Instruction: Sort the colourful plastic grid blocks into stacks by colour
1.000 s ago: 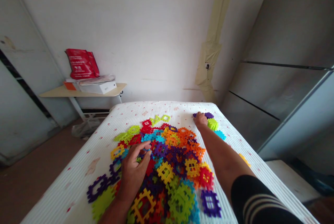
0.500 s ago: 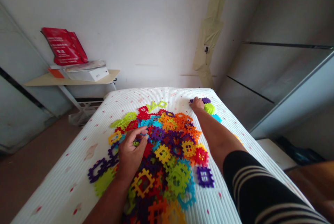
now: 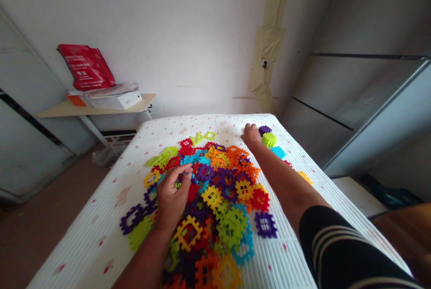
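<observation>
My left hand hovers over the left side of a heap of plastic interlocking building pieces, fingers curved and thumb apart, with nothing visible gripped between them. Close to its fingertips lies a purple square piece. At the far right of the cloth, my right hand is palm down with fingers curled; whatever is beneath them is hidden. Just right of it sit a small purple stack and a lime green stack. Blue pieces lie nearer, beside my right forearm.
The heap includes orange pieces, a yellow frame piece and a separate purple window piece. Yellow pieces lie right of my forearm. A side table holds a white box and a red bag.
My right hand has shifted slightly left, away from the purple stack. The purple piece seen at its fingertips earlier is out of sight. My left hand keeps its pose over the heap.
</observation>
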Demonstrator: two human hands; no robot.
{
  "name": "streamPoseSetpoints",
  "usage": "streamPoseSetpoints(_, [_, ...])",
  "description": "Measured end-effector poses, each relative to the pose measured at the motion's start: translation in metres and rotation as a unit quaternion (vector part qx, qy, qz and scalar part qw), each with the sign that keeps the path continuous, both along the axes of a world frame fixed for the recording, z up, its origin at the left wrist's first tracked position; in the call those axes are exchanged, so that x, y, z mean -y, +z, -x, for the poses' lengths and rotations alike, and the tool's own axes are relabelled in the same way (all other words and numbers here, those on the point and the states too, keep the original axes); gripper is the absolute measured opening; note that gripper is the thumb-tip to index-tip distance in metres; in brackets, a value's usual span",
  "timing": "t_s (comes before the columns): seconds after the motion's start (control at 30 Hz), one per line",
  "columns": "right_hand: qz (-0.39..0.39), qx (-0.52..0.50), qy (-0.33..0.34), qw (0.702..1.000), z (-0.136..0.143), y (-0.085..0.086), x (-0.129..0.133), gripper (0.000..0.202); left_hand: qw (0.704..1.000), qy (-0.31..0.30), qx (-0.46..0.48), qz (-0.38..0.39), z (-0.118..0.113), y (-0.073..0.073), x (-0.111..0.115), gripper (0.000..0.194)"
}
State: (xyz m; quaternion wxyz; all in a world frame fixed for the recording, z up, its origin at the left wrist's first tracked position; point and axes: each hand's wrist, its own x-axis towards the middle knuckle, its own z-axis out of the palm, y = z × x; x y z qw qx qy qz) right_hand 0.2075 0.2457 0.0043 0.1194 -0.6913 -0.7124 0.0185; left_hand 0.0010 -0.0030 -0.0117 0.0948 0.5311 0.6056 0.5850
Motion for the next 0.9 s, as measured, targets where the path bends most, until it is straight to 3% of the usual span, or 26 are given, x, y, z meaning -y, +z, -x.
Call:
streamPoseSetpoints(0.17, [-0.042,0.001,0.175,0.984,-0.013,0.015,0.060,0.034,0.994,-0.009,0.108,-0.002,0.002,0.007,-0.003,0.022])
streamPoseSetpoints(0.3, [-0.085,-0.051,0.343,0.934,-0.041,0.009,0.115,0.019,0.973,-0.043,0.226,-0.014,0.009,0.015,-0.010,0.025])
streamPoseSetpoints(0.37, [-0.106,-0.070,0.383,0.915,-0.053,0.001,0.137,0.021,0.967,-0.058,0.247,-0.008,0.012,0.021,-0.013,0.025])
streamPoseSetpoints(0.47, [-0.130,-0.096,0.386,0.908,-0.065,-0.014,0.156,0.025,0.972,-0.081,0.220,0.028,0.014,0.031,-0.017,0.024])
streamPoseSetpoints(0.6, [-0.137,-0.149,0.361,0.910,-0.067,-0.029,0.159,0.025,0.985,-0.134,0.054,0.097,0.001,0.049,-0.013,0.021])
streamPoseSetpoints(0.67, [-0.131,-0.160,0.352,0.913,-0.066,-0.035,0.158,0.025,0.970,-0.192,-0.084,0.118,-0.019,0.058,-0.004,0.018])
streamPoseSetpoints(0.8, [-0.134,-0.187,0.335,0.914,-0.067,-0.042,0.156,0.023,0.865,-0.349,-0.351,0.084,-0.078,0.060,0.023,0.017])
streamPoseSetpoints(0.9, [-0.135,-0.199,0.321,0.916,-0.069,-0.046,0.155,0.022,0.796,-0.360,-0.480,0.082,-0.118,0.045,0.033,0.011])
